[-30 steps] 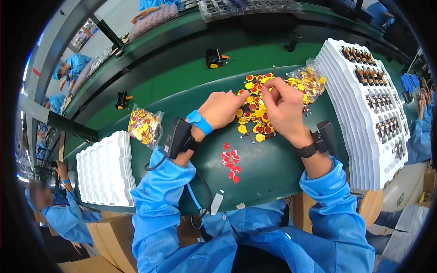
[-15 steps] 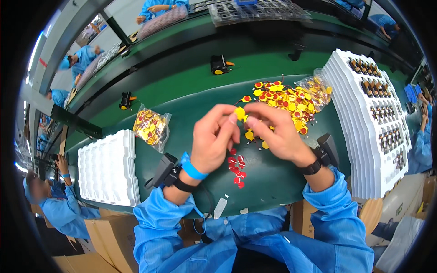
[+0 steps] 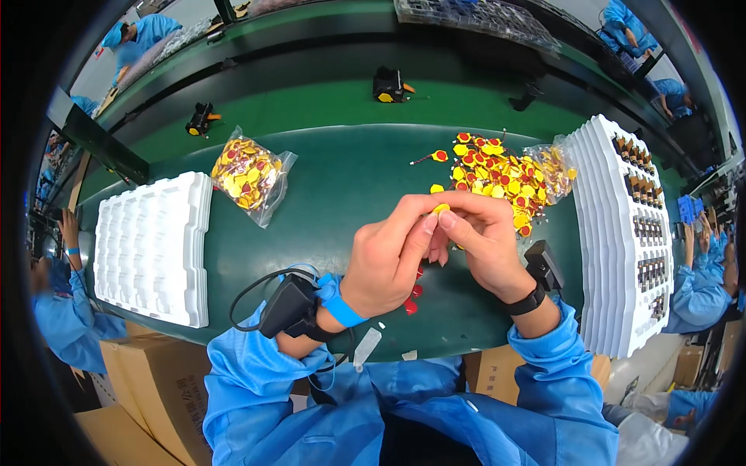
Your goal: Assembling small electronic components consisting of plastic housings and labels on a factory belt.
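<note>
Both my hands meet above the middle of the green table, fingertips pinched together around a small yellow disc (image 3: 440, 208). My left hand (image 3: 388, 260) is closed with its thumb and index finger against the disc. From the other side, the thumb and index finger of my right hand (image 3: 489, 247) press on it too. The fingers hide most of the disc. Below my hands lie several red discs (image 3: 412, 304), partly covered by my left hand. Beyond my right hand spreads a heap of yellow and red discs (image 3: 497, 175), some with short wires.
A clear bag of discs (image 3: 249, 175) lies at left, another bag (image 3: 556, 167) beside the heap. White molded trays (image 3: 155, 248) stand at left; a taller stack (image 3: 614, 256) at right holds small parts. Black-and-yellow devices (image 3: 388, 84) sit on the far ledge. Co-workers (image 3: 144, 35) work around.
My hands have come closer together around the yellow disc, which is now mostly covered by fingers. The view has shifted, and more of the red discs are hidden.
</note>
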The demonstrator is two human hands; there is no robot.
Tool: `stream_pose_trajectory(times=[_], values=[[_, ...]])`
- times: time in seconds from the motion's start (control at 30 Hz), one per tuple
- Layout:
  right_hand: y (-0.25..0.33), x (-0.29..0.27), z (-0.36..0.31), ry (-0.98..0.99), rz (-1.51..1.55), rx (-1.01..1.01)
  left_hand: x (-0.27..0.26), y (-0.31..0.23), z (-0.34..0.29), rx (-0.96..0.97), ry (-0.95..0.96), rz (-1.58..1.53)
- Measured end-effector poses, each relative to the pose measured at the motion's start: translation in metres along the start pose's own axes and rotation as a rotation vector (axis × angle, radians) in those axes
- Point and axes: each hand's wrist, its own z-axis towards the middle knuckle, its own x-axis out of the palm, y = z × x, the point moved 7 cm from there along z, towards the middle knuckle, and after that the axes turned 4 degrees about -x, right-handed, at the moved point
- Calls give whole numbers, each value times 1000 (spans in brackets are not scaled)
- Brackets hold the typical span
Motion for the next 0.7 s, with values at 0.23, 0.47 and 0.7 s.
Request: stream_pose_trajectory(times=[0.23,0.47,0.7], values=[[-5,-10,1,56,255,130,-4,-2,-5,225,-130,188],[-5,-11,-1,6,372,176,2,18,0,-151,103,-145],[-1,-12,-1,-32,280,170,4,17,0,-266,148,-274]])
